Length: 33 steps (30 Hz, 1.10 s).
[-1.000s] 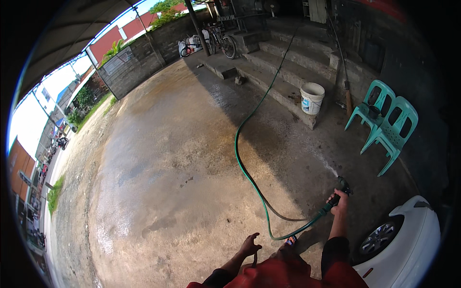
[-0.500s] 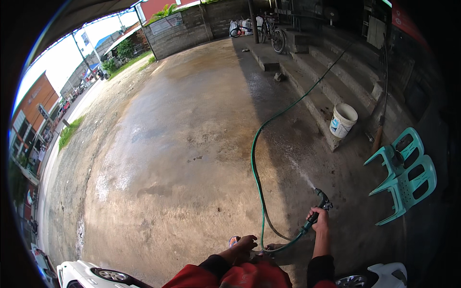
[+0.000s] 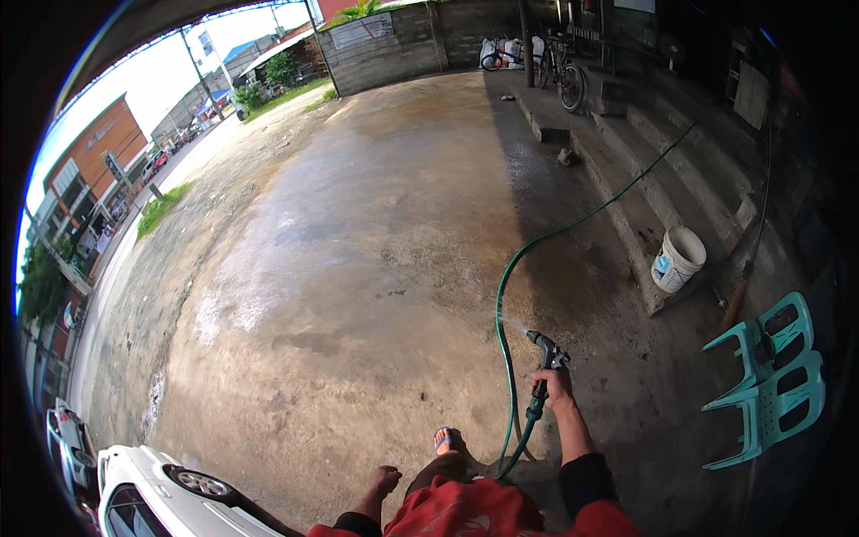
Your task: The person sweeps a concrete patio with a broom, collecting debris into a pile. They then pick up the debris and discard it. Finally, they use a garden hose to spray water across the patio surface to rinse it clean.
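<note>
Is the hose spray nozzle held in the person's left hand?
No, the right hand grips the hose spray nozzle, while the left hand is away from it.

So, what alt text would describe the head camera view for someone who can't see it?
A person's right hand grips the spray nozzle of a green hose, spraying water over a partly wet concrete yard; the left hand is off the hose. A white car stands lower left; steps, a white bucket and two green chairs are at right.

The right hand point(image 3: 556, 387) hides part of the spray nozzle point(image 3: 547, 345).
</note>
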Motion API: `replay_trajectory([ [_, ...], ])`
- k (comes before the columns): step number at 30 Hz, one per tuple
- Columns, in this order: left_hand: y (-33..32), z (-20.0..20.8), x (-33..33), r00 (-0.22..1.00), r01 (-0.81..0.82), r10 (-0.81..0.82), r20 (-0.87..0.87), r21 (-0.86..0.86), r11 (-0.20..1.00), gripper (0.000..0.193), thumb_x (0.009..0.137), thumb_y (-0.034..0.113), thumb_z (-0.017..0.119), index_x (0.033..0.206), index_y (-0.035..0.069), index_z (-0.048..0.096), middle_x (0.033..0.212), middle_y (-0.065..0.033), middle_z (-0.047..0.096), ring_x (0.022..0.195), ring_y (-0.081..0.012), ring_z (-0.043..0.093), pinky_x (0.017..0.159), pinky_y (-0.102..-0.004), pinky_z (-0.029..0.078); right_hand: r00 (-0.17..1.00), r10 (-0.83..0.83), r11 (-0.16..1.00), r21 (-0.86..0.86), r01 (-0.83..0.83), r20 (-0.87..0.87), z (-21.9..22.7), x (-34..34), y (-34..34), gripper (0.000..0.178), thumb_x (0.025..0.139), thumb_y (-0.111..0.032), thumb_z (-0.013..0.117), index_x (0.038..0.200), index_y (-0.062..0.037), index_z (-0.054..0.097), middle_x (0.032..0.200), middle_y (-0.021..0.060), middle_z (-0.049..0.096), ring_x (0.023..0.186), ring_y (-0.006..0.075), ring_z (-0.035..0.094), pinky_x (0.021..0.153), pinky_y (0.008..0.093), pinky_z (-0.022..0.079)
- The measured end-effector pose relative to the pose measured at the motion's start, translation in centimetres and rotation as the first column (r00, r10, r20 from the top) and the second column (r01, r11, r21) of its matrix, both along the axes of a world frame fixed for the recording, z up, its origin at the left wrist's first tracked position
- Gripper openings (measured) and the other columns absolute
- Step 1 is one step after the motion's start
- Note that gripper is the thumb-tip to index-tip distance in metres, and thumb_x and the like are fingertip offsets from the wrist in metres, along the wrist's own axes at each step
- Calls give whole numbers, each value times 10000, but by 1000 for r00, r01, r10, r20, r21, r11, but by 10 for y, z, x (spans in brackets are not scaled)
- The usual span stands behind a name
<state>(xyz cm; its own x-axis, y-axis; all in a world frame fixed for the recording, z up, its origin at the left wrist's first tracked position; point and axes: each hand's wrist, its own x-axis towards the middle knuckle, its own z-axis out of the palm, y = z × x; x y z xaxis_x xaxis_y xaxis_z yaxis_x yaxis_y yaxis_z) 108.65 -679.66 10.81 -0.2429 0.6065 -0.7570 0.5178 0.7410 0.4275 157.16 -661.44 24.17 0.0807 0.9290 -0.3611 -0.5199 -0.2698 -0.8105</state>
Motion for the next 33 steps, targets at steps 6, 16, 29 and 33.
replay_trajectory([
  [6, 29, -16, -34, 989, -77, 86, 122, -75, 994, 216, 856, 269, 645, 819, 59, 672, 684, -43, 607, 615, -163, 590, 525, -354, 489, 998, -55, 997, -59, 56, 26, -4, -68, 98, 118, 699, -51, 669, 642, -28, 569, 585, 79, 575, 468, 227, 567, 512, 359, 486],
  [16, 192, -9, -129, 880, -411, 361, 309, 111, 905, 393, 867, 154, 667, 1227, -2, 655, 757, -73, 648, 582, -153, 595, 495, -296, 477, 991, 116, 993, 5, -116, 59, 5, -233, 283, 104, 709, -61, 667, 659, -10, 591, 562, 85, 565, 468, 218, 566, 488, 339, 464],
  [29, 275, -24, -167, 776, -588, 545, 318, 50, 807, 372, 872, 230, 624, 1189, 37, 656, 980, -121, 691, 818, -254, 676, 659, -395, 566, 969, -244, 954, 169, 246, -29, 66, -256, 508, 123, 701, -34, 655, 646, -11, 548, 572, 79, 544, 462, 219, 546, 473, 331, 460],
  [33, 335, -27, -169, 786, -578, 539, 303, 53, 814, 307, 839, 220, 591, 1071, 48, 694, 851, -114, 673, 687, -244, 654, 540, -372, 544, 908, -404, 888, 194, 418, -107, 73, -200, 595, 135, 724, -38, 649, 658, -36, 532, 586, 66, 532, 485, 213, 546, 490, 336, 461],
])
